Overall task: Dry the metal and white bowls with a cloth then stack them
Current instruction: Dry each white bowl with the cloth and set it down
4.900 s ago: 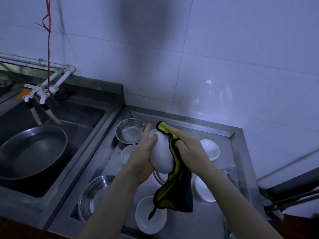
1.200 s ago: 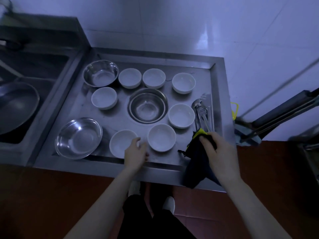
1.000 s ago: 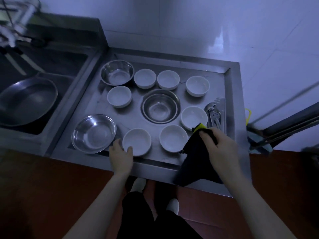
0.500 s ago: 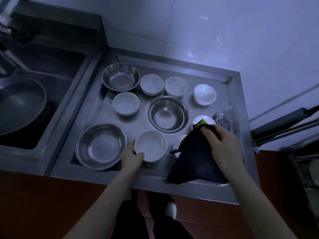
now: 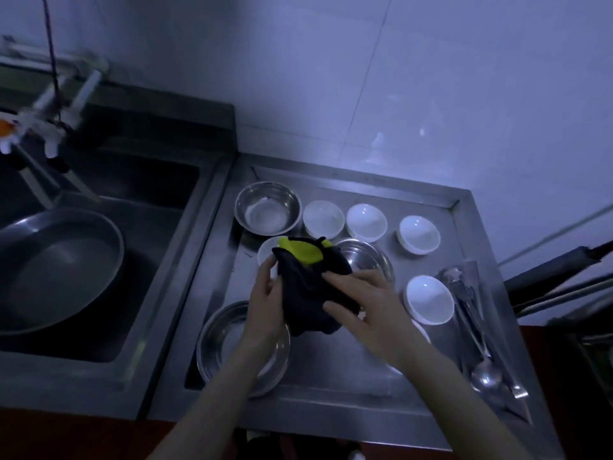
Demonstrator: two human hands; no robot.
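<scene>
Over the steel drainer tray [image 5: 331, 370], my left hand [image 5: 265, 300] grips a white bowl that the black and yellow cloth [image 5: 308, 280] almost wholly hides. My right hand [image 5: 365, 307] holds the cloth against the bowl from the right. On the tray stand three metal bowls: back left [image 5: 268, 207], middle [image 5: 368, 257] and front left [image 5: 229, 343]. White bowls stand in the back row [image 5: 323, 219] [image 5: 366, 220] [image 5: 419, 234] and at the right [image 5: 429, 298]. Another white bowl [image 5: 267, 250] peeks out behind the cloth.
Spoons and other cutlery [image 5: 471, 313] lie along the tray's right side. To the left is a deep sink with a large metal basin [image 5: 56, 267] under white taps [image 5: 49, 121]. A tiled wall rises behind. Dark rails [image 5: 557, 277] stick out at the right.
My left hand has lifted the front white bowl off the tray. My right hand has brought the cloth over and wrapped it round the bowl. The camera has tilted up.
</scene>
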